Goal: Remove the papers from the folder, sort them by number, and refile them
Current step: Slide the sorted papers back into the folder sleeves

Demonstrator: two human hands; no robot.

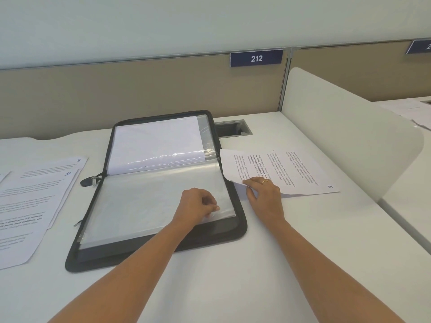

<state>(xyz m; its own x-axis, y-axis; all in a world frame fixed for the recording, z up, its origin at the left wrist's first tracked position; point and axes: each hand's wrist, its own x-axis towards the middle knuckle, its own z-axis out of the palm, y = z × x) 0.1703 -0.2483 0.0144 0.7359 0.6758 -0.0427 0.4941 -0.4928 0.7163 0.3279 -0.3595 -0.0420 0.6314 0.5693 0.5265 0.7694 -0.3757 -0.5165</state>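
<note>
A black zip folder lies open on the white desk, its clear plastic sleeves spread flat. A blank white sheet shows in the far half. My left hand pinches the right edge of the near sleeve. My right hand grips the near corner of a printed sheet marked 6, which lies just right of the folder with its left edge at the sleeve opening.
Several printed, numbered sheets are spread on the desk to the left of the folder. A white curved divider stands on the right. A cable slot is behind the folder, with a beige partition and a sign 212.
</note>
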